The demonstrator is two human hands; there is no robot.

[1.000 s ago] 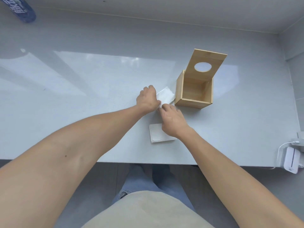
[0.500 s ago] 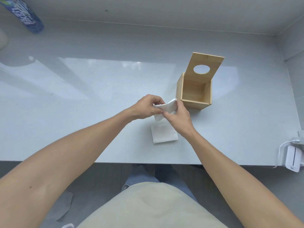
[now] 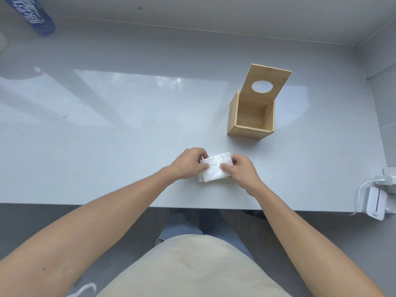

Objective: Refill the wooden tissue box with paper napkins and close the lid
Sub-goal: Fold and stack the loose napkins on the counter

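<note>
Holding head view | left hand (image 3: 189, 163) and right hand (image 3: 241, 169) both pinch a white paper napkin (image 3: 215, 169) above the napkin stack (image 3: 201, 179) near the table (image 3: 128, 136) front edge | wooden tissue box (image 3: 250, 121) well apart, far right, lid (image 3: 266, 84) upright, no napkins visible inside

The napkins (image 3: 215, 168) lie on the table (image 3: 107, 146), between both hands, before the open box (image 3: 251, 116).

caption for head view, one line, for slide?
Both hands, left hand and right hand, hold a paper napkin; wooden tissue box stands open beyond.
</note>
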